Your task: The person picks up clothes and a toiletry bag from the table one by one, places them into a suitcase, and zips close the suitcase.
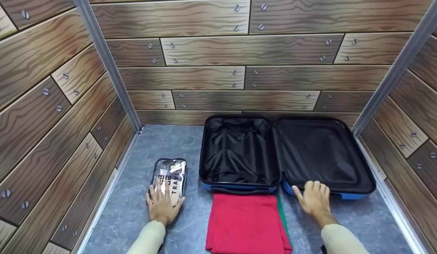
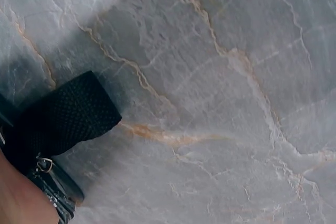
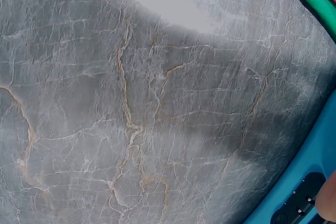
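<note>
In the head view my left hand point(image 1: 161, 208) lies with spread fingers on a clear, black-edged travel pouch point(image 1: 179, 176) with printed lettering. A strip of the pouch's black strap point(image 2: 73, 114) and a bit of the hand show in the left wrist view. My right hand point(image 1: 314, 201) rests on the near rim of an open blue suitcase point(image 1: 354, 195) with a black lining, thumb out to the left. Beside its combination lock point(image 3: 302, 198), a fingertip shows in the right wrist view. Folded red cloth point(image 1: 246, 222) lies between the hands, with green cloth point(image 1: 282, 215) under it.
The suitcase's left half point(image 1: 239, 151) and right half point(image 1: 317, 151) lie flat side by side near the back wall. Grey marbled floor point(image 1: 169, 141) spreads beneath everything. Wood-patterned panels point(image 1: 211, 77) enclose it at the back and both sides, with metal corner posts.
</note>
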`<state>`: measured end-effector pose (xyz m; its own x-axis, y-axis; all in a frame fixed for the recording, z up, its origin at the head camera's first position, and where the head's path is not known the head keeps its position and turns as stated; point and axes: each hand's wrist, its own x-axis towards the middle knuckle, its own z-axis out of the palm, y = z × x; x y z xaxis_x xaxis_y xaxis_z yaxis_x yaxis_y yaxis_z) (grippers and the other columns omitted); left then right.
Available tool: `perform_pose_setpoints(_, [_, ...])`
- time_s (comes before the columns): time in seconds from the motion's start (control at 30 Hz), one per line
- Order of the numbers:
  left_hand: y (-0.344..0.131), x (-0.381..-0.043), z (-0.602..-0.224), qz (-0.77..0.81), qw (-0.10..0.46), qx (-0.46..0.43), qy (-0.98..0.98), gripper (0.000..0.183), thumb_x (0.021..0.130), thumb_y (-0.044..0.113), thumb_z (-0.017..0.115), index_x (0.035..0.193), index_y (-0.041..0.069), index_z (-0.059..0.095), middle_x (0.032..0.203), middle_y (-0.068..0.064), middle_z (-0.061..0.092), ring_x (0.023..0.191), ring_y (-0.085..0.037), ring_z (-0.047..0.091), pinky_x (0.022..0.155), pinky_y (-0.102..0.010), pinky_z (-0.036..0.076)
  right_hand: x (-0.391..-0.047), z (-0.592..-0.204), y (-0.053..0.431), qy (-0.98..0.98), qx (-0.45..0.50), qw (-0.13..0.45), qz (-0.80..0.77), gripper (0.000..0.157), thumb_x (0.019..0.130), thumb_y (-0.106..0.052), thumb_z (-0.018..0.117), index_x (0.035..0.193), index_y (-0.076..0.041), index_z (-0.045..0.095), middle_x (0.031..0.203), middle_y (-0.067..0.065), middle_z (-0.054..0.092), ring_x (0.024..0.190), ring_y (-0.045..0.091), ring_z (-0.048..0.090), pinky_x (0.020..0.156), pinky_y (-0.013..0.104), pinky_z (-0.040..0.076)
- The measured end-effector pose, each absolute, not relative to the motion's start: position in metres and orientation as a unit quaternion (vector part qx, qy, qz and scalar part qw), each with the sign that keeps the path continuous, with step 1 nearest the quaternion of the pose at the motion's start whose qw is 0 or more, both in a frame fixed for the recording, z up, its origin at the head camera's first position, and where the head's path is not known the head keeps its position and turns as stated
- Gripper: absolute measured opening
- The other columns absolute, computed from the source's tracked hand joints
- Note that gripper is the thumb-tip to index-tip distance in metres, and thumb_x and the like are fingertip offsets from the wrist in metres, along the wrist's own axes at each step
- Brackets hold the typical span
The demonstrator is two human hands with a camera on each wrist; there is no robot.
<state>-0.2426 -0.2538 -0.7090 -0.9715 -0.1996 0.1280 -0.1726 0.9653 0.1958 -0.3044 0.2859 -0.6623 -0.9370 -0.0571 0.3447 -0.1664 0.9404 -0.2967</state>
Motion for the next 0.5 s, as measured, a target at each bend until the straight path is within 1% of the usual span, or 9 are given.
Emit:
perform_pose_setpoints(0.13, [-0.252,-0.243,-0.708,-0.095,0.098,0.091,-0.986,0.101,0.089,0.076,0.043,0.160,0.011,0.014,0.167,-0.020,0.005,0.149,-0.052,0.008,0.117,-0.067,0.010,-0.304,-0.660,0.286,-0.971,0.055,0.162,0.167,0.052,0.098,-0.047,0.054,0.082,0.000,0.042,0.086,0.022,0.041,0.089,0.050,0.041,0.093,0.060,0.026])
perform_pose_setpoints(0.23, [-0.253,-0.242,-0.708,-0.094,0.093,0.094,-0.987,0.101,0.089,0.076,0.043,0.161,0.012,0.012,0.167,-0.019,0.003,0.150,-0.051,0.006,0.117,-0.066,0.009,-0.305,-0.659,0.286,-0.973,0.055,0.150,0.168,0.053,0.099,-0.049,0.052,0.084,0.001,0.042,0.087,0.022,0.040,0.091,0.050,0.040,0.094,0.061,0.025])
perform_pose_setpoints(0.37, [-0.252,-0.237,-0.709,-0.088,0.073,0.102,-0.988,0.102,0.089,0.078,0.039,0.161,0.011,0.010,0.167,-0.019,0.000,0.150,-0.050,0.002,0.117,-0.067,0.007,-0.304,-0.660,0.285,-0.974,0.057,0.138,0.168,0.054,0.099,-0.050,0.050,0.085,0.001,0.042,0.087,0.021,0.039,0.090,0.049,0.039,0.093,0.061,0.025])
perform_pose_setpoints(0.5, [-0.249,-0.226,-0.711,-0.086,0.070,0.098,-0.989,0.103,0.089,0.078,0.038,0.161,0.010,0.008,0.167,-0.020,-0.002,0.150,-0.051,0.001,0.117,-0.066,0.006,-0.301,-0.663,0.284,-0.972,0.058,0.153,0.168,0.053,0.098,-0.050,0.052,0.083,0.000,0.042,0.086,0.021,0.040,0.088,0.049,0.040,0.092,0.061,0.026])
